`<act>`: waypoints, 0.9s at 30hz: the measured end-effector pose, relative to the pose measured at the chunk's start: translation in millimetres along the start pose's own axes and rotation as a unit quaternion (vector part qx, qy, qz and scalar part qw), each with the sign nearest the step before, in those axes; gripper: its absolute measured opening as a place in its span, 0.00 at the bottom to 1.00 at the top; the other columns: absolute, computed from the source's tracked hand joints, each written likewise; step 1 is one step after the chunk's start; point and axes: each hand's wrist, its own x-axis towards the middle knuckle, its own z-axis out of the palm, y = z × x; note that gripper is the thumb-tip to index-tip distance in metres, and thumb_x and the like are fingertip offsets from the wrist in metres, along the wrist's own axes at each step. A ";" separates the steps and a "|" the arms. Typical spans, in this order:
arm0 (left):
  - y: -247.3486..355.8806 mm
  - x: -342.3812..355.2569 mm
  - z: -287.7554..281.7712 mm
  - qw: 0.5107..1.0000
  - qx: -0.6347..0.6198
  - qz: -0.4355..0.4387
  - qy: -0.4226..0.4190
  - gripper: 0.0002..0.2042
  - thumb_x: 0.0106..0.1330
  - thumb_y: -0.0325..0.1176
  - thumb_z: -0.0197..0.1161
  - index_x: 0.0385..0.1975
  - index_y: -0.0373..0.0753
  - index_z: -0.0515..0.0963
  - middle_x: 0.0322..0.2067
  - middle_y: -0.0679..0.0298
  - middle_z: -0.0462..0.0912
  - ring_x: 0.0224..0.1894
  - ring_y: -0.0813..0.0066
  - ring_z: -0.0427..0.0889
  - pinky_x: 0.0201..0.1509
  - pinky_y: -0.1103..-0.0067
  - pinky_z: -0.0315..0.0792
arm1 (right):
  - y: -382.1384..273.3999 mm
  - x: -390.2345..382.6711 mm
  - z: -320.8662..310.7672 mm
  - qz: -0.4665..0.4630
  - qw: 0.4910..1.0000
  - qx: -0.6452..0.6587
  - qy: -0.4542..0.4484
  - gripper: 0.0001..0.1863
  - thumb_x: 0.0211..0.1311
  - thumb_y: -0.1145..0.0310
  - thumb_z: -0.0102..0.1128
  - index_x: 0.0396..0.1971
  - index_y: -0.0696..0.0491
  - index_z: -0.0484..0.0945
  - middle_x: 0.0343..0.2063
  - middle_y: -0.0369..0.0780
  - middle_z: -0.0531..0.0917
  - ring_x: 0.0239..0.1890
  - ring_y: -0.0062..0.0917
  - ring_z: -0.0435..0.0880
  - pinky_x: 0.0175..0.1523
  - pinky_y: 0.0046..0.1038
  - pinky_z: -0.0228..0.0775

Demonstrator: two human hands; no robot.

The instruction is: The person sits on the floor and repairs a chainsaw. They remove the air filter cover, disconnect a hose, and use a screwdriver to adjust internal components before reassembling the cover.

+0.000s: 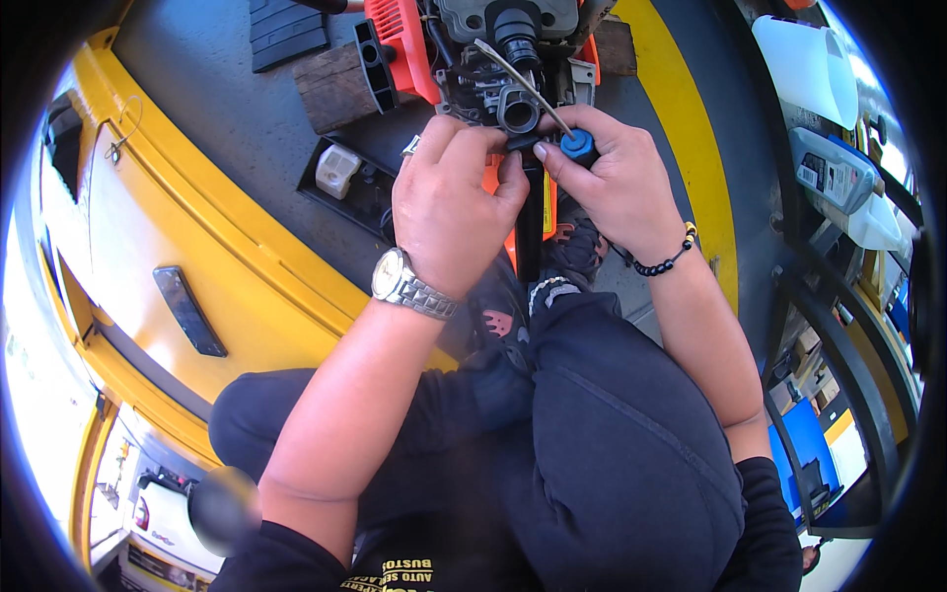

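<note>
My left hand [454, 197], wearing a steel watch [390, 274], is closed at a small black rubber piece [523, 140] just below the carburettor's round opening [518, 113]; what its fingertips grip is partly hidden. My right hand [617, 178] grips a screwdriver's blue handle [579, 148], its metal shaft [523, 81] angled up-left over the engine, while the thumb and index fingertips are at the same black piece. The orange-and-black machine [414, 49] has its engine uncovered, with a black hose [515, 39] above the opening and a black tube [529, 227] running down toward me.
Wooden blocks [330, 94], a black tray with a white part [335, 173] and black panels [286, 30] lie by the machine. A yellow metal frame with a phone [189, 311] is at my left, plastic containers [829, 173] on a rack at my right. My crouched legs [631, 424] fill the near area.
</note>
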 end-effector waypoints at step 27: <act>-145.5 -11.7 -77.5 0.866 0.262 -0.066 -0.420 0.14 0.71 0.35 0.63 0.54 0.44 0.85 0.46 0.53 0.88 0.48 0.53 0.86 0.57 0.64 0.79 | 204.8 -177.8 17.5 0.161 0.945 -0.235 0.160 0.21 0.69 0.68 0.62 0.59 0.54 0.76 0.39 0.43 0.84 0.40 0.40 0.85 0.49 0.36 0.77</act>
